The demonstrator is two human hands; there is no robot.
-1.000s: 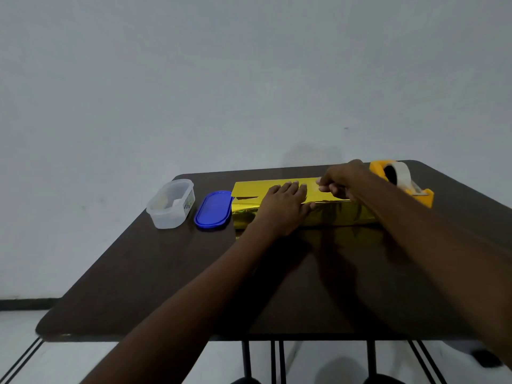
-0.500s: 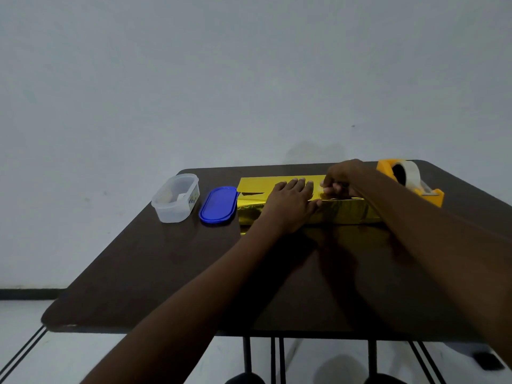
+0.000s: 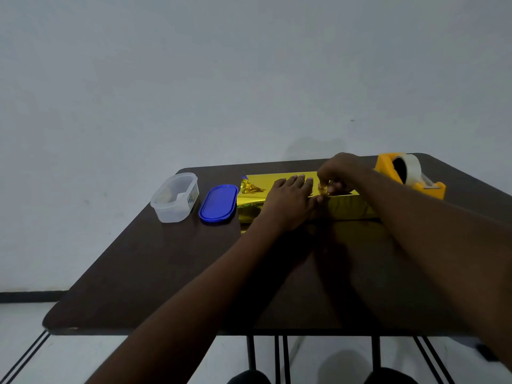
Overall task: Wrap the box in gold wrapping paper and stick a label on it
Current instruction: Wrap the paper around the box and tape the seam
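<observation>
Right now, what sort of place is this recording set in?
Probably a bare indoor room used as a simple craft or packing spot. A dark table stands against a plain white wall, holding a gold-wrapped box, an orange tape dispenser and a clear plastic container.

The box (image 3: pixel 291 195) wears glossy, mirror-like gold foil paper, crinkled at its left end. The table (image 3: pixel 166 273) is dark wood-look with a smooth, faintly shiny top. The tub (image 3: pixel 174 196) is cloudy clear plastic, its lid (image 3: pixel 219 203) smooth blue plastic, the tape dispenser (image 3: pixel 410 176) matt yellow plastic
</observation>
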